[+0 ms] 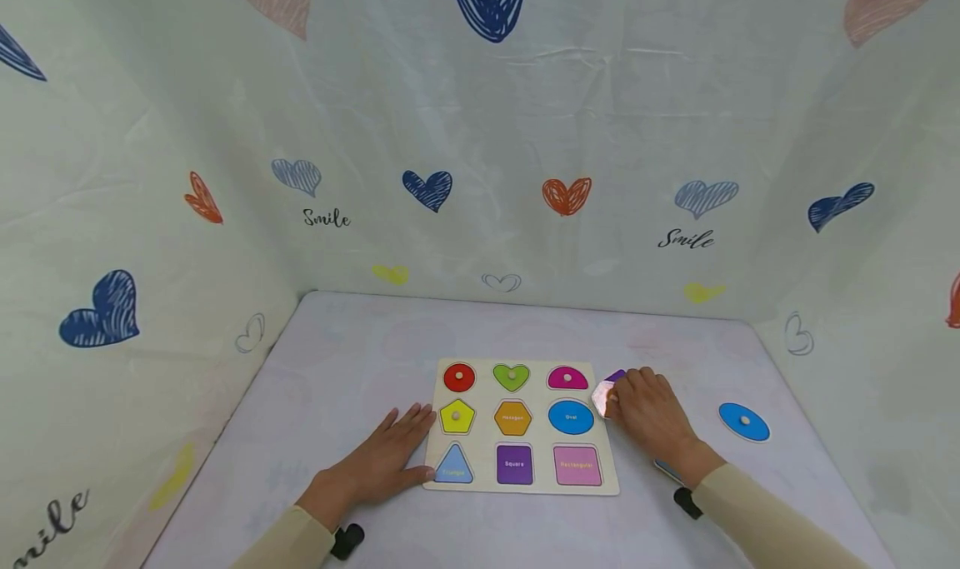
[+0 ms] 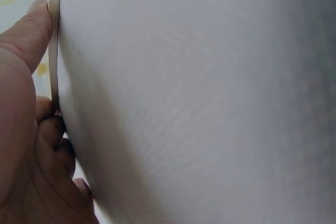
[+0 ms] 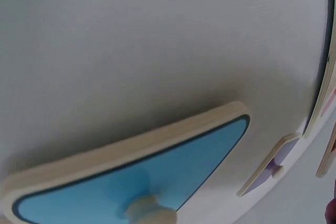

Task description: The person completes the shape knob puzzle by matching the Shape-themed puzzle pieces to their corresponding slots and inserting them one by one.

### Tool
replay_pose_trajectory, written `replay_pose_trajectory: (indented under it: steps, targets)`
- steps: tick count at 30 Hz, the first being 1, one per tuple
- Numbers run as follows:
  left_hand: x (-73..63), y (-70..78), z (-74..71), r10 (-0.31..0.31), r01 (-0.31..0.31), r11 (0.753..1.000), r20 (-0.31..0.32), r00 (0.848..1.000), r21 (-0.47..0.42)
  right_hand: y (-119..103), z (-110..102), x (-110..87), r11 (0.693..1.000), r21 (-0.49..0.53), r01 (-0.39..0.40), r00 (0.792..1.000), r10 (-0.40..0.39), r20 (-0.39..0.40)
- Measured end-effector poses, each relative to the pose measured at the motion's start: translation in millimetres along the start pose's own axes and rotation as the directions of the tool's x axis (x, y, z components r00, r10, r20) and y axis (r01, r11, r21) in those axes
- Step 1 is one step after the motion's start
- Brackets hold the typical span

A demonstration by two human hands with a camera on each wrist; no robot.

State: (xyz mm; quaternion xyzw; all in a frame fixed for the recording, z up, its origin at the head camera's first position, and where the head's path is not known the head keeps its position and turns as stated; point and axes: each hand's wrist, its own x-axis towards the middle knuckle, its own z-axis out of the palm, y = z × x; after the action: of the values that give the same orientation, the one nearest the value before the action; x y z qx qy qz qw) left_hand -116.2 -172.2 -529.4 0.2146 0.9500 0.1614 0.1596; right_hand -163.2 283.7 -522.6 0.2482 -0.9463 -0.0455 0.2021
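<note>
A wooden shape-puzzle board (image 1: 483, 390) lies on the table. Beside its left edge my left hand (image 1: 386, 456) rests flat, fingers spread, the thumb touching the lower left corner; the left wrist view shows the thumb (image 2: 31, 32) against the board's edge. Just off the board's right side, my right hand (image 1: 652, 415) pinches a shiny, pinkish puzzle piece (image 1: 602, 396), its shape partly hidden by fingers and glare. A purple piece (image 1: 617, 375) lies behind that hand. Under the right wrist is a blue triangle piece (image 3: 105, 192) with a wooden knob.
A blue oval piece (image 1: 744, 421) lies at the right of the table. Knobbed pieces sit in the board: red circle (image 1: 459, 377), green heart (image 1: 512, 376), magenta semicircle (image 1: 567, 377), yellow pentagon (image 1: 457, 416). Other slots show printed shape names. Heart-patterned cloth (image 1: 480, 119) hangs around the table.
</note>
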Motion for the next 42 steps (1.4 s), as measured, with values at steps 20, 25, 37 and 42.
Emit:
replay_pose_trajectory:
  steps: [20, 25, 37, 42]
  targets:
    - [-0.7, 1.5, -0.8, -0.006, 0.006, 1.0, 0.001, 1.0, 0.013, -35.9, -2.1, 26.0, 0.998, 0.054, -0.017, 0.998, 0.014, 0.059]
    - [-1.2, 2.1, -1.6, -0.009, 0.009, 1.0, 0.0, 1.0, 0.013, -46.6, -1.7, 34.0, 0.998, 0.069, 0.011, 0.999, -0.013, 0.03]
    - [-0.6, 1.0, 0.0, -0.009, 0.009, 1.0, -0.002, 1.0, 0.015, -73.3, -1.0, 50.1, 0.991, 0.132, 0.032, 0.999, -0.036, 0.027]
    - [-0.6, 0.3, -0.1, -0.007, 0.007, 1.0, -0.001, 1.0, 0.011, -82.4, 3.6, 54.7, 0.986, 0.153, 0.063, 0.998, -0.063, -0.006]
